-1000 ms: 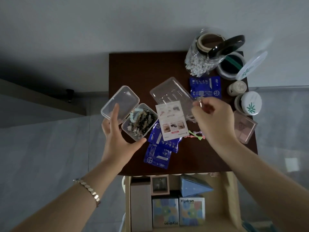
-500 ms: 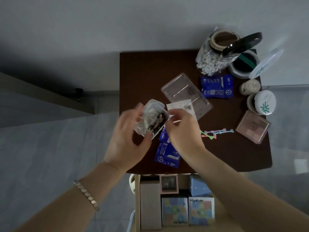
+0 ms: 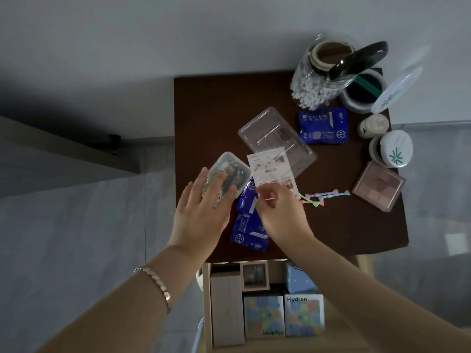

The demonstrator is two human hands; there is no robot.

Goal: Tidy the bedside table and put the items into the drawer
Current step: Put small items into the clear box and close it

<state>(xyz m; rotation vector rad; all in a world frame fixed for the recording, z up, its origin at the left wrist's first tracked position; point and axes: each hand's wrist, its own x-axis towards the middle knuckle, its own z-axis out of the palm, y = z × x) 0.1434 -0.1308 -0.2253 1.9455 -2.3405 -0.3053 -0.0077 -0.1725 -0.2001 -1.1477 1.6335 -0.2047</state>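
On the dark brown bedside table (image 3: 214, 110) sits a small clear box (image 3: 235, 169) of hair ties, lid closed. My left hand (image 3: 201, 215) lies flat over it with fingers spread. My right hand (image 3: 280, 215) pinches at the lower edge of a white card (image 3: 271, 169). The card overlaps a clear blister tray (image 3: 277, 136). Blue sachets (image 3: 248, 230) lie between my hands, and another blue sachet (image 3: 323, 126) lies further back. The open drawer (image 3: 207, 301) below holds several boxes, two of them Hydron boxes (image 3: 304, 314).
At the back right stand a cotton swab jar (image 3: 316, 82) with a black lid, an open round tub (image 3: 362, 95) and white-lidded pots (image 3: 395, 149). A pink palette (image 3: 379, 186) and pastel sticks (image 3: 328, 196) lie at the right.
The box lid went from open to closed. My left hand now lies flat on the box instead of holding it up, and my right hand came from the right side to the card's lower edge.
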